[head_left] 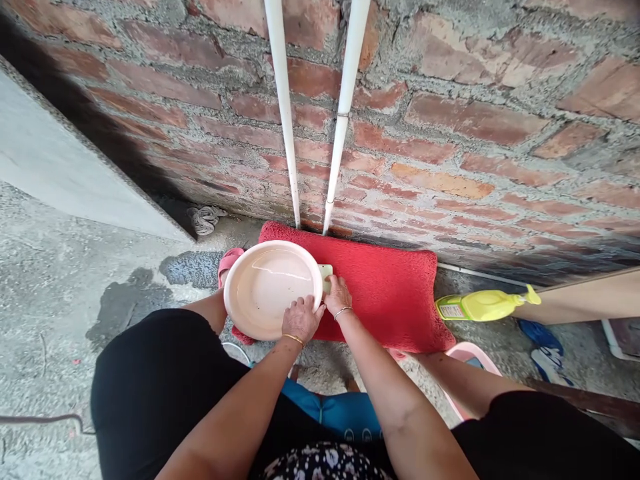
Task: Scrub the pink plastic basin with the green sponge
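Observation:
A pale pink basin with water in it stands on the left part of a red mat. My left hand is at the basin's near right rim, its fingers reaching over the inner side and its thumb by the edge. Just right of the basin, my right hand has its fingers closed on a pale yellow-green flat piece. The basin rim and my fingers hide part of that piece, so its kind does not show.
A yellow bottle with a pump top lies right of the mat. A pink tub is beside my right leg. Two white pipes run up the brick wall. A pale slab leans at left, near a grey rag.

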`<state>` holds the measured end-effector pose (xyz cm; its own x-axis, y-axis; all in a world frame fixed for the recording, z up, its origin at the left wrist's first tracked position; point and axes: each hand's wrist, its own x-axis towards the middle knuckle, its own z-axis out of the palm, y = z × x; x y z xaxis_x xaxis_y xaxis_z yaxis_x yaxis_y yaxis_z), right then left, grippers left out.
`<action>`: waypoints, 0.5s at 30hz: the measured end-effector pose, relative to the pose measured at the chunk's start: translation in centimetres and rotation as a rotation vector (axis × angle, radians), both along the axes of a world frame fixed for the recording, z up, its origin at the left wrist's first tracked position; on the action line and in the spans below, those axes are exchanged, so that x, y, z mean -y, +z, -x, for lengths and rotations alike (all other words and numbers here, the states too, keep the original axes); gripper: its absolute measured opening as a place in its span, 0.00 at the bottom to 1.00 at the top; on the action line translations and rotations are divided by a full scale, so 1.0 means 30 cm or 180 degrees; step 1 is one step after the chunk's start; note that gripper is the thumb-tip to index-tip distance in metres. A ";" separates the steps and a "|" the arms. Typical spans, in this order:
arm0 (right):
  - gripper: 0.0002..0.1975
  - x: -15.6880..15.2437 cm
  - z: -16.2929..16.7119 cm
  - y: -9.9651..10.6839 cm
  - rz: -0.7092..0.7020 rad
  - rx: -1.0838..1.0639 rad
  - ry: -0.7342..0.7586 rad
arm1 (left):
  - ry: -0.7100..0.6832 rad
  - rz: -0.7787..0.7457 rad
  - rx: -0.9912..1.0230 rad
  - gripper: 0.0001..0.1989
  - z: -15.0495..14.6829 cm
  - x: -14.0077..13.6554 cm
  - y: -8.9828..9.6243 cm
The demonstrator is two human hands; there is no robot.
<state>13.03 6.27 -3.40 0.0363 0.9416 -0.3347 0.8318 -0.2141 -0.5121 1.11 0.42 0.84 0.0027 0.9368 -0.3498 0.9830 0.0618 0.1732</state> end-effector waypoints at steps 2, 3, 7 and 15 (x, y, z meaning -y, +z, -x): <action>0.20 -0.004 -0.001 0.002 -0.0001 0.0033 0.0076 | 0.0007 -0.0008 -0.0018 0.24 -0.001 -0.001 0.000; 0.19 -0.006 -0.002 0.003 -0.0003 0.0028 0.0105 | 0.0009 0.0002 -0.0023 0.24 -0.002 -0.001 0.000; 0.14 -0.008 -0.006 -0.007 -0.0007 -0.0169 0.0014 | 0.0025 0.0051 -0.0031 0.24 -0.005 -0.003 0.000; 0.05 -0.007 -0.094 -0.065 -0.0038 -0.0505 -0.0603 | 0.0093 0.0138 -0.0054 0.25 -0.011 -0.005 0.003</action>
<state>15.86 6.47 -5.35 0.1605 0.9269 -0.3393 0.6865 -0.3518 -0.6364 1.43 0.57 0.93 -0.0308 0.9204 -0.3897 0.9834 0.0977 0.1529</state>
